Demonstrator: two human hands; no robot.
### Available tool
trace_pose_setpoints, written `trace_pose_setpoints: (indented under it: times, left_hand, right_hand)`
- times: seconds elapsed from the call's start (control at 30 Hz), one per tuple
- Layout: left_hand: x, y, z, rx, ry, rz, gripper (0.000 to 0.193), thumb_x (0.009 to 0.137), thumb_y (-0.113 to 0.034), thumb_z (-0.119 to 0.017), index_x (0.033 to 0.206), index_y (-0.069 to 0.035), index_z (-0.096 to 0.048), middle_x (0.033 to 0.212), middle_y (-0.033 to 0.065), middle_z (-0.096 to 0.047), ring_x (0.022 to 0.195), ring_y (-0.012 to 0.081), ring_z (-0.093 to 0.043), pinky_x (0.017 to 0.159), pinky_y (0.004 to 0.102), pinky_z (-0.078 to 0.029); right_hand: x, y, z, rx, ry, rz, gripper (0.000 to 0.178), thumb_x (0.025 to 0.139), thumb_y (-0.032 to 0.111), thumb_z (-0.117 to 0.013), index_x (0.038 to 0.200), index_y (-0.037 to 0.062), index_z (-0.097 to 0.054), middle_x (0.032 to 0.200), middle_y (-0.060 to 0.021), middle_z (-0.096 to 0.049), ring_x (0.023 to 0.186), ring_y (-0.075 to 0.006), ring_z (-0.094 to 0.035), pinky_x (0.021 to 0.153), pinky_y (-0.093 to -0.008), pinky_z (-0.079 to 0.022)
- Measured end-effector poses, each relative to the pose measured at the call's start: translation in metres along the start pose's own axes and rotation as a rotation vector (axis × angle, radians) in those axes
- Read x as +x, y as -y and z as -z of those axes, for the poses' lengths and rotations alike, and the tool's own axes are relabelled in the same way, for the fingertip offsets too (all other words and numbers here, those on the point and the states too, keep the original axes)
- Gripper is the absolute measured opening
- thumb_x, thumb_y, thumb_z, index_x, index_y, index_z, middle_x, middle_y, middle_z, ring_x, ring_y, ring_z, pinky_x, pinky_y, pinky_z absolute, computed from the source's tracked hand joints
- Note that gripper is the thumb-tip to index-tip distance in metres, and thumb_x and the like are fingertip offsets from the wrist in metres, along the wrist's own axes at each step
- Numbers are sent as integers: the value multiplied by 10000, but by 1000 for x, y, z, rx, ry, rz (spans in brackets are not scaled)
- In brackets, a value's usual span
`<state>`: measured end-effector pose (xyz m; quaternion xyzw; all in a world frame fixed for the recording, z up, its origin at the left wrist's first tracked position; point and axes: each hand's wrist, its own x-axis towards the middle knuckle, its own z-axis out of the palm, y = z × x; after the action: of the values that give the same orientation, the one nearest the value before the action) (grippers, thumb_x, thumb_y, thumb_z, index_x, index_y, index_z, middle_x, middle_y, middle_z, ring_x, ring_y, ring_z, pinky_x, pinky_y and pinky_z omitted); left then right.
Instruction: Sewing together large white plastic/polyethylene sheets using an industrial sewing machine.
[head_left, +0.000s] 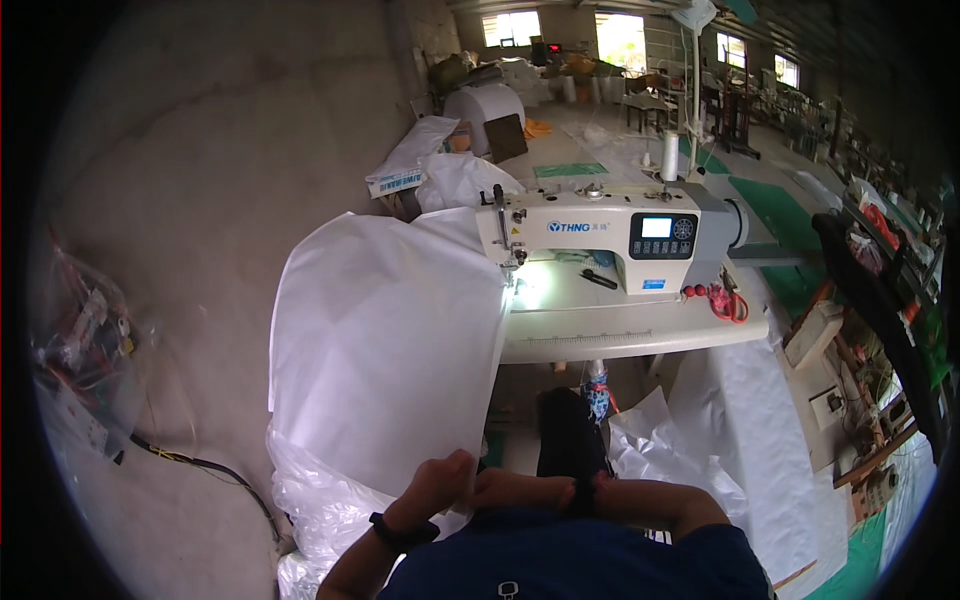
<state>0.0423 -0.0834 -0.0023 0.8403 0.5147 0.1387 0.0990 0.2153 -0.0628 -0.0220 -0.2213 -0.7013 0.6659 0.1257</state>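
A large white sheet (390, 330), smooth and slightly shiny, hangs over the left end of the sewing machine's bed toward me. Its right edge runs under the lit needle area of the white and grey sewing machine (575, 232). My left hand (437, 488), a dark watch on its wrist, is closed on the sheet's near edge. Right beside it, touching it, my right hand (515, 490) is closed at the same edge, its fingertips partly hidden. A dark band circles the right wrist. Both hands are close to my body, well below the needle.
Red-handled scissors (733, 306) and a small black tool (599, 279) lie on the machine table (640, 335). A thread cone (670, 156) stands behind the machine. Crumpled clear plastic (325, 510) hangs at lower left; more white sheeting (745, 430) drapes at right. A black cable (210, 468) crosses the floor.
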Motion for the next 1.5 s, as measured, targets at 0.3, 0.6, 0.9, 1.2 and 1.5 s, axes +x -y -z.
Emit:
trace_pose_setpoints:
  times: [0.3, 0.6, 0.9, 1.2, 1.5]
  left_hand:
    - [-12, -2, 7, -222, 122, 291, 212, 819, -207, -538, 869, -1, -544, 727, 260, -583, 745, 432, -602, 611, 469, -477]
    - [-42, -21, 16, -347, -94, 470, 252, 869, -267, -513, 760, -50, -581, 740, 164, -596, 730, 368, -604, 647, 452, -485]
    - [-20, -16, 14, -488, 53, -174, 108, 873, -237, -556, 838, -136, -569, 740, 33, -571, 648, 236, -615, 517, 349, -505]
    - [-24, -3, 4, -755, 148, 158, 144, 846, -197, -632, 854, -79, -549, 700, 119, -608, 687, 298, -643, 609, 365, -503]
    - [26, -16, 21, -657, 162, 328, 187, 877, -235, -567, 866, -51, -543, 678, 203, -585, 732, 372, -636, 643, 408, -495]
  right_hand:
    - [8, -8, -11, 80, 482, 248, 336, 897, 233, -557, 1110, -25, -582, 1021, -123, -628, 979, -160, -575, 844, -326, -456]
    - [45, -27, 217, -1385, -27, 279, 308, 854, 251, -541, 723, -22, -596, 587, -97, -610, 532, -200, -615, 535, -301, -500]
    - [130, 22, 265, -1057, -955, -329, 265, 817, 261, -556, 867, 32, -680, 829, -125, -683, 769, -289, -670, 695, -386, -517]
    - [135, 18, 211, -1412, -810, -484, 379, 799, 134, -560, 1107, -85, -586, 826, -154, -684, 723, -232, -688, 555, -317, -530]
    - [103, 3, 172, -928, -947, -451, 578, 795, 86, -473, 1317, -122, -335, 793, -220, -659, 749, -356, -665, 659, -423, -530]
